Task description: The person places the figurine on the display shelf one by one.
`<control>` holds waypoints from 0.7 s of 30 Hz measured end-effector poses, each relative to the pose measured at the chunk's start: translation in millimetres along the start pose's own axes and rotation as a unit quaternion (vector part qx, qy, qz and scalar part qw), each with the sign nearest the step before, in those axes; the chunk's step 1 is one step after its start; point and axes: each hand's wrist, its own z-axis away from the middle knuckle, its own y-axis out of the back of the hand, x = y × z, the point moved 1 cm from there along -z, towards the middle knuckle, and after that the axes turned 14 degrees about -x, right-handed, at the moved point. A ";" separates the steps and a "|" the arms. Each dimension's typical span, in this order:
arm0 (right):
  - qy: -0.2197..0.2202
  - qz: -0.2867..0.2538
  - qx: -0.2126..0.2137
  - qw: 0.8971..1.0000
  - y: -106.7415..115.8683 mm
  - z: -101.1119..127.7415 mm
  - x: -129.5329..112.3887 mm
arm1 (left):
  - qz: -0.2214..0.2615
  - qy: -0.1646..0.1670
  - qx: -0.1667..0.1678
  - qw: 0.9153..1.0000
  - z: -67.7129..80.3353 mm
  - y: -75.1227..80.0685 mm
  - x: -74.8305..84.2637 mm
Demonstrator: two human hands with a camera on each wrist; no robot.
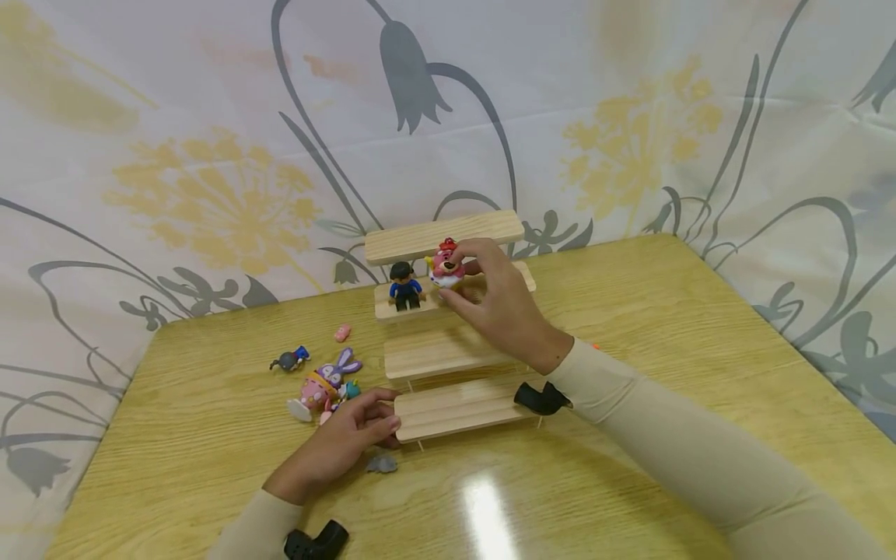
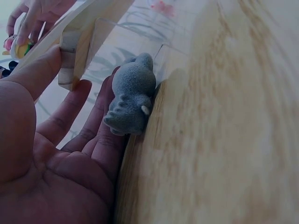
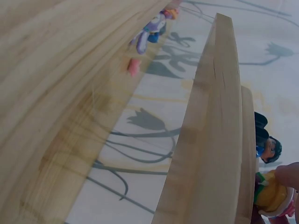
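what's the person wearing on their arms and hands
Both arms wear long, snug beige sleeves reaching the wrists. A small black device sits at each wrist, under the left sleeve and beside the right sleeve. The left hand and right hand are bare: no gloves, rings or watch visible.

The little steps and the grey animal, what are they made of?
The steps look like pale, unpainted wood: grain lines and grooves show. The grey animal by the left hand looks fuzzy, maybe flocked plastic; its surface is matte and velvety.
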 end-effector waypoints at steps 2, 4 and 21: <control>-0.002 -0.012 -0.002 1.000 -0.2 0.2 -0.3 | 0.001 0.000 -0.001 1.000 -0.1 -0.1 0.2; -0.005 -0.018 -0.003 1.000 -0.1 0.7 -0.4 | 0.003 0.001 -0.001 1.000 -0.2 -0.2 0.3; -0.007 0.011 0.021 1.000 28.7 20.9 2.2 | 0.006 0.007 0.002 1.000 0.1 0.1 0.1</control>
